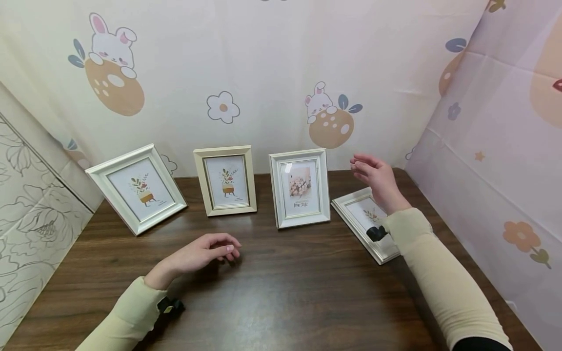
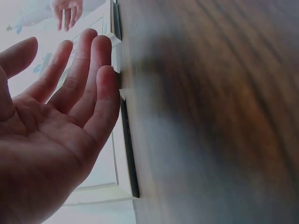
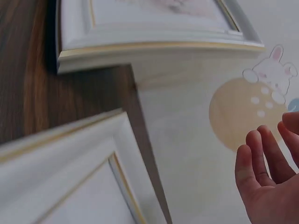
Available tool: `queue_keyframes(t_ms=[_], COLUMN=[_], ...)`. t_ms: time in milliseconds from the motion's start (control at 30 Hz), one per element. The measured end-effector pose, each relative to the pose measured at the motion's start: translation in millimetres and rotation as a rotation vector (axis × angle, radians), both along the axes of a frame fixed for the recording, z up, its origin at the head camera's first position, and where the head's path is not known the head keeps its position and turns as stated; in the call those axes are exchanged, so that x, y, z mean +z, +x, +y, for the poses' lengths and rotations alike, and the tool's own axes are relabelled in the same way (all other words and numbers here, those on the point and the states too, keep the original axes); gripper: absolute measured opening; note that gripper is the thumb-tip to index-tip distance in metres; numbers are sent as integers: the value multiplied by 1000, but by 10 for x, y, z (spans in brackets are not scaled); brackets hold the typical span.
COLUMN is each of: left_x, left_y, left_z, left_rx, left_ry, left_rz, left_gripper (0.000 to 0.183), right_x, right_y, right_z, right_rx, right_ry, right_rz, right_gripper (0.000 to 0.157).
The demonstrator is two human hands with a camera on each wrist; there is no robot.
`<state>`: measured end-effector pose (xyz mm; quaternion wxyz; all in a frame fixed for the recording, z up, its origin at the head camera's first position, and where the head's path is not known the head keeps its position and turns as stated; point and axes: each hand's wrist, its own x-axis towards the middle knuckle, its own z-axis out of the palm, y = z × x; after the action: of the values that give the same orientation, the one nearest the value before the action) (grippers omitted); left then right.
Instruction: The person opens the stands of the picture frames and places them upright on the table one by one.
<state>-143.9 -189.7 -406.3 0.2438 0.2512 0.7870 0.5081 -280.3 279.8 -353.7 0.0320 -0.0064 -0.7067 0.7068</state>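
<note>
My right hand [image 1: 377, 180] hovers over the far end of a white picture frame [image 1: 357, 214] at the right, which lies tilted low with its plant print facing up. Loosely bent fingers hold nothing, as the right wrist view also shows around the hand [image 3: 271, 182]. The forearm covers part of that frame. My left hand [image 1: 202, 253] is low over the front left of the table, fingers relaxed and apart from everything. Nearest it stands a cream picture frame [image 1: 197, 180] with a potted-plant print. Beside that one, a white picture frame [image 1: 273, 190] with a flower print stands upright.
Another white picture frame [image 1: 167, 214] stands slanted at the far left. All are on a dark wooden table [image 1: 281, 292]. Behind it hangs a curtain [image 1: 263, 58] printed with rabbits and flowers, and a similar cloth [image 1: 483, 195] borders the right side.
</note>
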Motion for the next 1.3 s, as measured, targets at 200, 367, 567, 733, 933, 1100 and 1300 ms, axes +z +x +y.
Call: queue_keyframes(t_ms=[200,367,567,733,933,1100,1300], left_x=[-3,-10,-6,14,74,194,311], left_y=[-7,-9,-5,-4,6,30,40], left_z=[-26,-69,-93,-77,-40,-13,26], left_rx=[18,25,20,16,25,46,32], left_ry=[-28,-56,-54,-49,-30,-7,24], left_rz=[4,21,23,16,7,63,119], left_gripper=[32,32,32,33,33,32,22], right_x=[-59,-153,-262,-316,-399,-437,-379], right_y=[-42,-81,-119,-126,-148,-161,-153], right_z=[200,379,500,571,659,634,514], right_rx=[-4,45,54,64,80,32,-13], right_ry=[224,415,631,754,847,911,1031], right_rz=[-70,-133,-215,-271,-323,-294,-287], right_gripper=[42,47,44,41,40,37,36])
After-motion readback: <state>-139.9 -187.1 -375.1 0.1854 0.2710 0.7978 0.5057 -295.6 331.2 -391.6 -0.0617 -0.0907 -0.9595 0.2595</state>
